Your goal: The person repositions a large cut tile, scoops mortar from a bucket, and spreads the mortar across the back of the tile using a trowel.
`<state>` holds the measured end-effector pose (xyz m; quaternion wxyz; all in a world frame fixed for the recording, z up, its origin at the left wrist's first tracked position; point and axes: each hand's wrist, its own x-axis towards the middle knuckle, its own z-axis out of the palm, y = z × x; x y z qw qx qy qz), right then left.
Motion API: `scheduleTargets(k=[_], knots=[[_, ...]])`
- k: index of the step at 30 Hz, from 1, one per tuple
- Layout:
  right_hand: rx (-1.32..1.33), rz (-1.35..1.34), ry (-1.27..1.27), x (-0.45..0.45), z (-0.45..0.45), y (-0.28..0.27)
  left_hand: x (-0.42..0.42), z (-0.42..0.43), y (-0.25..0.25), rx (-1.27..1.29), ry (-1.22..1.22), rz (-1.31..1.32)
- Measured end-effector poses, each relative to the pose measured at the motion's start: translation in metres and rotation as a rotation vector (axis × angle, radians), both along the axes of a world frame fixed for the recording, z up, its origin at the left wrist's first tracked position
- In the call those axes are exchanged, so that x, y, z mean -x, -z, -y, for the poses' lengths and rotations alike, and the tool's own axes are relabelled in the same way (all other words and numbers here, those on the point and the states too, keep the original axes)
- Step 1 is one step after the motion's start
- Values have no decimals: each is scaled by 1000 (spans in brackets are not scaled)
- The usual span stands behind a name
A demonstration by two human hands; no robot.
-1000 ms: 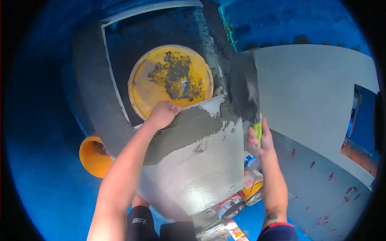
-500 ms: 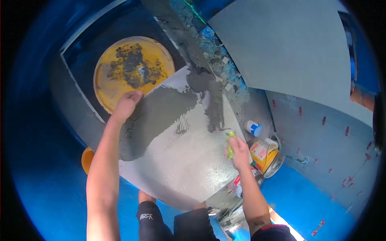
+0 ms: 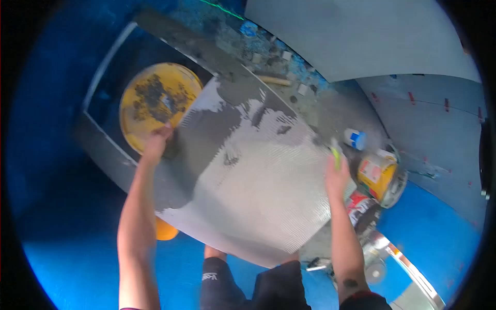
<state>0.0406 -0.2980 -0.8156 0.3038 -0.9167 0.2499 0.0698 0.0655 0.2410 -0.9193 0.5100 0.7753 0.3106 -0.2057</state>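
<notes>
A large pale tile [image 3: 258, 191] lies tilted in front of me, its face combed with fine ridges. Grey mortar [image 3: 206, 134] coats its upper left part, with dark dabs near the top edge. My left hand [image 3: 157, 142] has its fingers closed at the tile's upper left edge, beside a round yellow bucket top or lid [image 3: 139, 124] smeared with mortar. In my right hand [image 3: 337, 173] is a trowel [image 3: 336, 156] with a yellow-green handle, held near the tile's right edge. Its blade is blurred.
A yellow tin [image 3: 377, 175], a blue-and-white tub [image 3: 355, 138] and a red-and-dark container [image 3: 361, 212] stand right of the tile. Rubble and a wooden stick [image 3: 274, 80] lie beyond. An orange round object [image 3: 166, 229] shows below left. Red clips [image 3: 412, 98] dot the grey wall.
My right hand with the trowel has moved right to the tile's edge. The thick mortar at the upper right is thinned to patches. The view has shifted; my left hand stays at the edge.
</notes>
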Motion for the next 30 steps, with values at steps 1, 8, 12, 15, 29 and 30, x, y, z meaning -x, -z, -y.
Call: scheduleTargets(k=[1,8,12,15,29,30], knots=[[-100,57,62,32,23,-5,3,0,3,-7,-41,20],[-254,-166,358,274,172,-71,54,57,-62,-414,-49,323],[-359,-184,735,368,241,-105,146,134,-92,-506,118,271],[-65,-353,795,419,314,-141,225,215,-111,-308,181,85],[422,-904,-36,370,578,71,386,394,-147,-261,718,-264],[476,-910,-31,364,581,93,382,398,-151,-280,682,-317]])
